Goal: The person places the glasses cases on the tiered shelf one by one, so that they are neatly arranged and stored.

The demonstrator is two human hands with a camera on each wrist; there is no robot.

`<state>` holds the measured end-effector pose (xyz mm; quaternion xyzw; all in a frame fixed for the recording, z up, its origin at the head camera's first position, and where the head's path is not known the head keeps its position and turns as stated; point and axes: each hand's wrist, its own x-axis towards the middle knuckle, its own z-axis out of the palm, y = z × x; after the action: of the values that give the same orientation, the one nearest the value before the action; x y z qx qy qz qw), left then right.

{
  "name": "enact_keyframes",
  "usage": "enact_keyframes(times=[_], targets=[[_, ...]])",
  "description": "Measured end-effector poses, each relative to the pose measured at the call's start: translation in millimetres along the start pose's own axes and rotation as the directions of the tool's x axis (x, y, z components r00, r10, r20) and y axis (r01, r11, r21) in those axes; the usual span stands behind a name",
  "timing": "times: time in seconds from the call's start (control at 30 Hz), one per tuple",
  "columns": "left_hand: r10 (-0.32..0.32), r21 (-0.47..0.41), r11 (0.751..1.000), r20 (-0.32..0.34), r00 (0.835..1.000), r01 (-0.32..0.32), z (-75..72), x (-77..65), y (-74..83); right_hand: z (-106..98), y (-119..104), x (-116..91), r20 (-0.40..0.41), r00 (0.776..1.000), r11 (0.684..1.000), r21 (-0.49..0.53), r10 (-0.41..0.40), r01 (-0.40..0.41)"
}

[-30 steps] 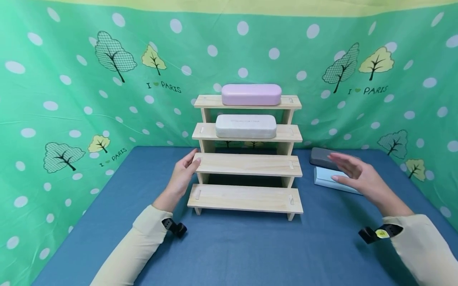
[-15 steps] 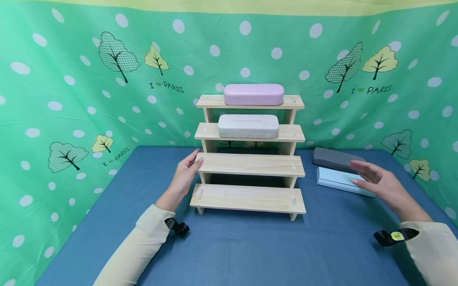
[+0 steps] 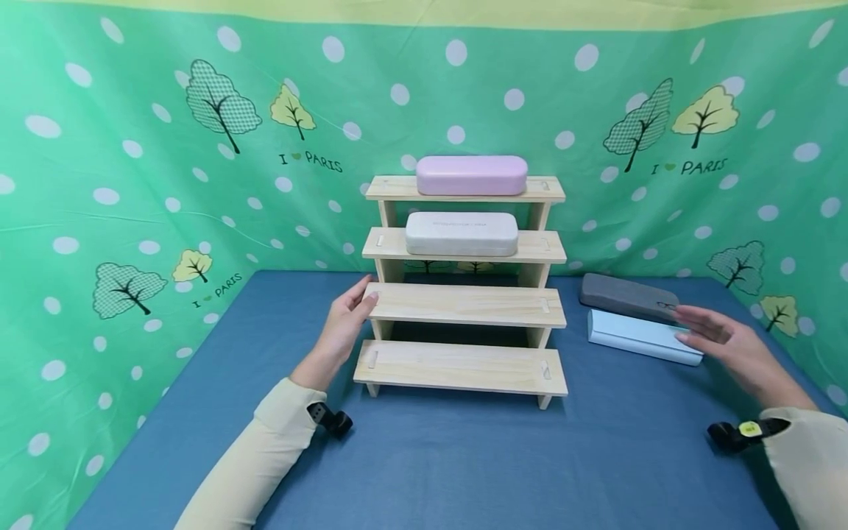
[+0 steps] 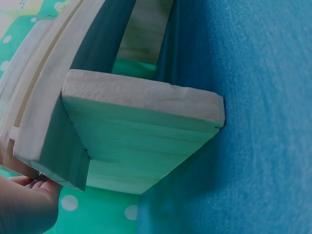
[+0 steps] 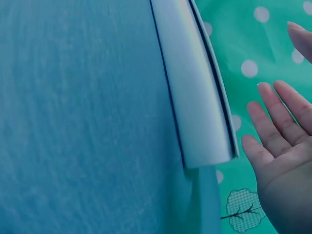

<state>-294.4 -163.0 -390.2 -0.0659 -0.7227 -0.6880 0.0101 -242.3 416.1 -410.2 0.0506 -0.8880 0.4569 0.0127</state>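
A four-step wooden display stand (image 3: 464,304) stands on the blue cloth. My left hand (image 3: 340,327) grips the left end of its second step from the bottom, thumb at the top edge; in the left wrist view its fingers (image 4: 41,184) curl at the plank's end. Over the right end of a light blue glasses case (image 3: 642,337) hovers my right hand (image 3: 738,350), fingers spread and holding nothing. The right wrist view has the open palm (image 5: 287,161) beside the same case (image 5: 197,87). Just behind lies a grey glasses case (image 3: 626,296) with a small spectacles mark.
A lilac case (image 3: 472,176) sits on the top step and a white case (image 3: 461,234) on the one below. Behind the table hangs a green polka-dot curtain (image 3: 371,73). Blue cloth (image 3: 457,456) covers the table.
My right hand has moved right and slightly down, from the middle of the two loose cases to their right ends. My left hand keeps its grip on the stand. The view has shifted slightly.
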Motion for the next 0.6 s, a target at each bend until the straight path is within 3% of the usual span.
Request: enact_keyframes(times=[0.6], targets=[[0.001, -0.020, 1.000, -0.005, 1.000, -0.001, -0.3, 1.3, -1.6, -2.9, 26.9, 8.0, 0.015, 0.996, 0.996, -0.001, 0.086, -0.086]])
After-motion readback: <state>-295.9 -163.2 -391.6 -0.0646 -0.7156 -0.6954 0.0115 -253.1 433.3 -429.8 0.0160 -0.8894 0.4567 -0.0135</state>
